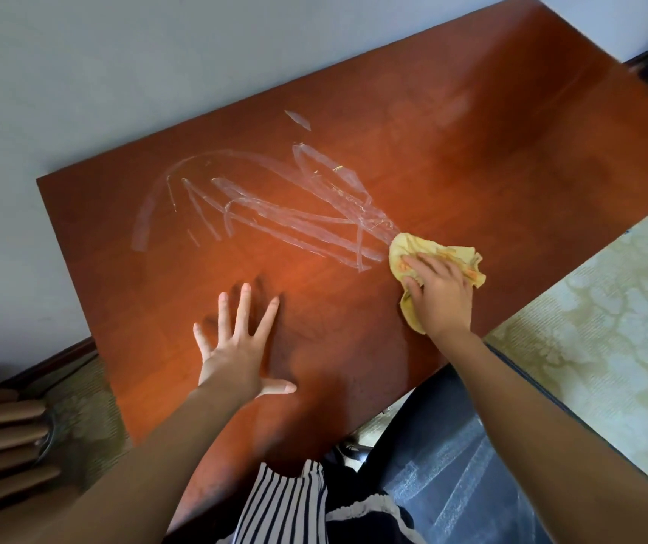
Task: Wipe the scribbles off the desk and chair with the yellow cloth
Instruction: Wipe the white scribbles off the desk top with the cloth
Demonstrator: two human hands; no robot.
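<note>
— How is the desk [471,131] sitting?
— Its far edge is running along the wall [79,72], and its near edge is passing just behind the right hand [440,292]. Bare wood is stretching off to the right.
— And the cloth [403,245]?
— It's lying bunched under the right hand, which is pressing it down with barely bent fingers, touching the right end of the scribbles [275,202]. The left hand [236,347] is resting spread and empty nearby.
— The scribbles?
— Pale streaks are crossing mid-desk.
</note>
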